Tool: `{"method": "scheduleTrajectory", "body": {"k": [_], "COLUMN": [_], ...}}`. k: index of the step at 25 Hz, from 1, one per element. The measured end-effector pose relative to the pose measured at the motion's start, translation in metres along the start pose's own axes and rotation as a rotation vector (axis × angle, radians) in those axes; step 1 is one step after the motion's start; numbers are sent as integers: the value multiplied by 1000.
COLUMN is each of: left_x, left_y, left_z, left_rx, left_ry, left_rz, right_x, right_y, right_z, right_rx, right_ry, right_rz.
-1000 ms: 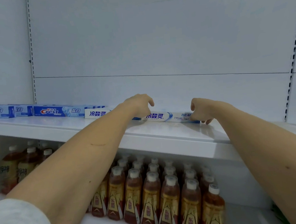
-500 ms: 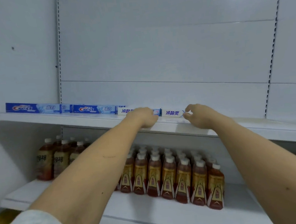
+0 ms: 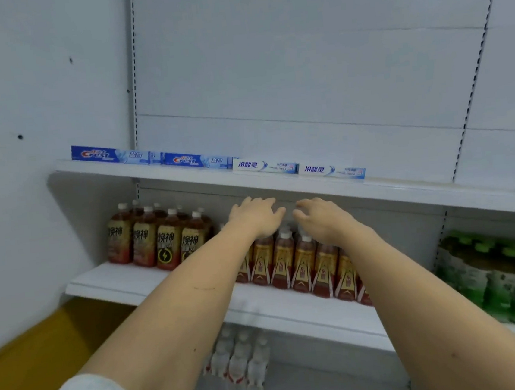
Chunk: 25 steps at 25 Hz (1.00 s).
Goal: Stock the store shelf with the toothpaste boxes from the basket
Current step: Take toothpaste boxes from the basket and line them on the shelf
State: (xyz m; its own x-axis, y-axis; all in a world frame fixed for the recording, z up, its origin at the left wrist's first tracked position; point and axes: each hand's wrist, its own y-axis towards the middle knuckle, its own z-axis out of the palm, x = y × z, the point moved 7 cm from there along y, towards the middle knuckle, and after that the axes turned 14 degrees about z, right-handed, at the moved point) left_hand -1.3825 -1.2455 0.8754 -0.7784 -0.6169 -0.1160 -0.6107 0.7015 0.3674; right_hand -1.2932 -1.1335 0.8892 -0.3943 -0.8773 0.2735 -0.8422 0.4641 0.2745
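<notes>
On the upper shelf (image 3: 185, 178), far left: blue toothpaste box (image 3: 110, 154) printed "Crest" in red and white, with white Chinese characters on its paler right part. Just right of it, end to end: second blue Crest box (image 3: 198, 161), same print. Next along the same shelf: white toothpaste box (image 3: 264, 166) with blue characters "冷酸灵", small print too blurred to read. Further right, a small gap away: second white box (image 3: 331, 171), same 3 blue characters. All 4 lying flat in 1 row along the shelf's front edge.

Below the shelf, left: brown drink bottles (image 3: 156, 236) labelled "焕神", 1 with a lightning badge. Right of them: red-and-gold labelled bottles (image 3: 304, 265), writing unreadable.

Below the shelf's edge, in front of those bottles: left hand (image 3: 256, 215), fingers loosely spread, holding nothing, touching nothing visible. Just right of it, a narrow gap between: right hand (image 3: 324, 218), fingers relaxed and slightly bent, likewise empty. Both clear of the boxes.

Far right, below the shelf: green-capped bottles (image 3: 503, 278), labels blurred.
</notes>
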Motion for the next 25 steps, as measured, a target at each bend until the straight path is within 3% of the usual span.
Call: {"method": "scheduleTrajectory", "body": {"k": [12,20,25], "left_x": [12,71,119], "left_y": [-138,-245,-329], "left_z": [153,313,472], "left_rx": [249,517,620], "left_ry": [-123,-229,-435], "left_rz": [-285,-404,-483], "right_x": [-33,-44,-56], "right_y": [-86,-167,-212], "right_z": [163,366,517], "right_rx": [347,690,849], "right_ry": [70,65,59], "right_rz": [-32,27,95]}}
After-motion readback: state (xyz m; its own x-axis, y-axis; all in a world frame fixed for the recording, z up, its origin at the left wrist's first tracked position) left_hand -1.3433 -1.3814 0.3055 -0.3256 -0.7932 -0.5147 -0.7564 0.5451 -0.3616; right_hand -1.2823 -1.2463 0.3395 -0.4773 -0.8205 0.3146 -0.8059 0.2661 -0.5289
